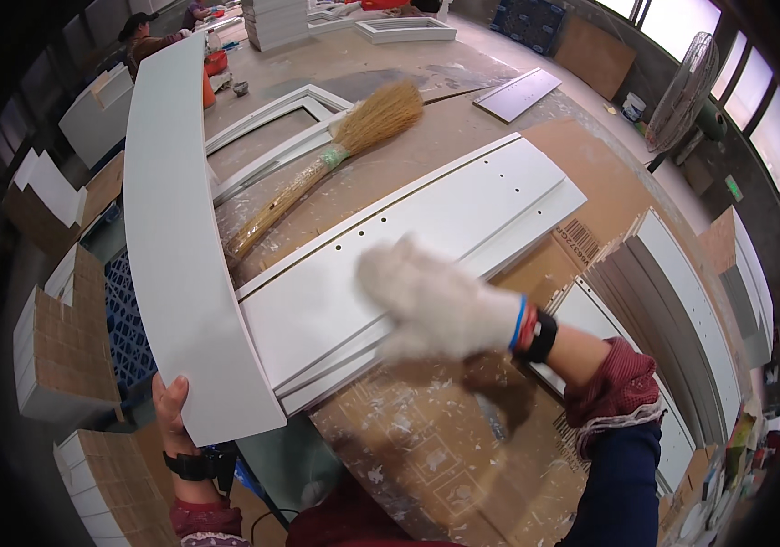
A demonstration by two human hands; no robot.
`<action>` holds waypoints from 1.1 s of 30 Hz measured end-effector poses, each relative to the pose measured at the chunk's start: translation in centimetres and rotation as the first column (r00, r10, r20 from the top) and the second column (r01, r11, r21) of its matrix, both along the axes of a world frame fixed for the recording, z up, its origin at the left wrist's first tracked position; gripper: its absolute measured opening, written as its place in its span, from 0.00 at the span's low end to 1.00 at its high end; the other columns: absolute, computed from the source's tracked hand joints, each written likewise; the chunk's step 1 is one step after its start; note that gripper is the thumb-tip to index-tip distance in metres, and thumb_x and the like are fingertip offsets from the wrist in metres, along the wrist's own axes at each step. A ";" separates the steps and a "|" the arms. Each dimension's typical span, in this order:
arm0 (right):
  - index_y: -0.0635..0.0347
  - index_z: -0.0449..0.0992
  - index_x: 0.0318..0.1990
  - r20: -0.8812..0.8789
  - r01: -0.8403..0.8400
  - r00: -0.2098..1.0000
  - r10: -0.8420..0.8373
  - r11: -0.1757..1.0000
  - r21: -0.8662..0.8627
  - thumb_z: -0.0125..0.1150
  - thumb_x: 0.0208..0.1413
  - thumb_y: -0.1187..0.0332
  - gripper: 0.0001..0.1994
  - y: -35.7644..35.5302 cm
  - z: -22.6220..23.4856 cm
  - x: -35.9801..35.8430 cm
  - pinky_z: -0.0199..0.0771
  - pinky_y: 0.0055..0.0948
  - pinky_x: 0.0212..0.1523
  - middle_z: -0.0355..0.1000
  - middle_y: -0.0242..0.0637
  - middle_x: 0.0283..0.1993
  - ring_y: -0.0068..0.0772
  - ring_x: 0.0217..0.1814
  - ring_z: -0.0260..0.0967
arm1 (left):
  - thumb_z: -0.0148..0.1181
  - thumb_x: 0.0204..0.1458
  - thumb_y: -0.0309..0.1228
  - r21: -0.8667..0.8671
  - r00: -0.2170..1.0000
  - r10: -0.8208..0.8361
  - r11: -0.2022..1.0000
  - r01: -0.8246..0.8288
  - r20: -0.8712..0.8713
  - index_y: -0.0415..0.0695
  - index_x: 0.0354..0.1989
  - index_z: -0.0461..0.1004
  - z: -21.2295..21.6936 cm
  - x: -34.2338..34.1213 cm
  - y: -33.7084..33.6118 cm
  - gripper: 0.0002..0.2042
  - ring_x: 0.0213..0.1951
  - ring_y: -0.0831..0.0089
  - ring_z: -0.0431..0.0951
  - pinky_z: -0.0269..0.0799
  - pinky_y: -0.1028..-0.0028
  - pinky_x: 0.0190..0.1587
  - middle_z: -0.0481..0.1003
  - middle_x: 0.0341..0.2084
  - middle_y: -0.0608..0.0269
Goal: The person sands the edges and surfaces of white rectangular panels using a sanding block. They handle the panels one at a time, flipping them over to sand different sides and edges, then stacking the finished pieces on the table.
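Observation:
A long white board stands tilted at the left, its broad face toward me. My left hand, bare, grips its lower left edge. White panels with small dark holes and a dark groove lie stacked on the bench, their near ends close to the board. Over them is my right hand in a white glove, blurred by motion. Its thumb looks apart from the fingers, and no held thing shows. Whether the glove touches the top panel, I cannot tell.
A straw hand broom rests beyond the panels, beside a white frame. Stacked white boards occupy the right, near cardboard. Another panel lies farther off. A standing fan is at the right; a person works far left.

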State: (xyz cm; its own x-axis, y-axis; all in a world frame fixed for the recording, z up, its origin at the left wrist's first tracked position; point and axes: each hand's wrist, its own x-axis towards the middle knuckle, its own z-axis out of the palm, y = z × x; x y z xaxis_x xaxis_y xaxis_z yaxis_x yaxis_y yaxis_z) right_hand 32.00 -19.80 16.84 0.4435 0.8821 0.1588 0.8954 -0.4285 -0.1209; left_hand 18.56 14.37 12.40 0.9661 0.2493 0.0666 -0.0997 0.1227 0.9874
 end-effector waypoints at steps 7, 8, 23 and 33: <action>0.69 0.65 0.51 -0.170 -0.034 0.985 0.042 0.998 0.048 0.50 0.54 0.47 0.30 0.4 1.0 1.6 0.60 0.38 0.60 0.63 0.52 0.54 0.47 0.58 0.62 | 0.56 0.46 0.45 0.037 0.999 -0.032 0.999 0.034 -0.043 0.29 0.48 0.65 0.8 -0.1 0.4 0.29 0.33 0.67 0.77 0.74 0.73 0.34 0.73 0.36 0.51; 0.69 0.63 0.55 0.080 0.010 0.997 -0.015 0.999 0.052 0.42 0.57 0.43 0.34 -1.4 -0.3 4.8 0.52 0.42 0.65 0.60 0.55 0.59 0.50 0.63 0.57 | 0.56 0.46 0.45 0.039 0.998 -0.049 0.998 0.050 -0.032 0.29 0.48 0.65 0.6 0.1 0.6 0.29 0.33 0.67 0.77 0.73 0.74 0.34 0.73 0.36 0.51; 0.59 0.56 0.64 0.133 0.890 0.413 -0.901 0.369 -0.267 0.32 0.61 0.42 0.34 -17.7 2.7 12.6 0.51 0.38 0.65 0.51 0.47 0.68 0.43 0.69 0.50 | 0.53 0.48 0.45 0.068 0.999 0.021 0.997 -0.019 -0.031 0.32 0.47 0.66 0.2 -0.1 0.5 0.27 0.33 0.68 0.77 0.73 0.74 0.33 0.73 0.34 0.53; 0.65 0.74 0.48 -0.102 0.968 0.086 -0.991 0.107 -0.227 0.31 0.57 0.39 0.37 -26.0 -1.7 16.6 0.58 0.41 0.59 0.69 0.57 0.50 0.53 0.57 0.64 | 0.52 0.47 0.46 0.173 0.995 -0.082 0.981 0.090 -0.054 0.27 0.46 0.66 0.3 0.5 2.1 0.29 0.33 0.65 0.77 0.74 0.72 0.35 0.74 0.33 0.49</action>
State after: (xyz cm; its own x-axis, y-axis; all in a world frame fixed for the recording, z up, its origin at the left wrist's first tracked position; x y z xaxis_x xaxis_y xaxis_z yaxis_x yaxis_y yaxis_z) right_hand 48.65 -45.80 15.15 0.9293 -0.3576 -0.0922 -0.3665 -0.9237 -0.1114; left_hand 19.09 16.44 12.65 0.9865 0.1539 0.0561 -0.0494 -0.0468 0.9977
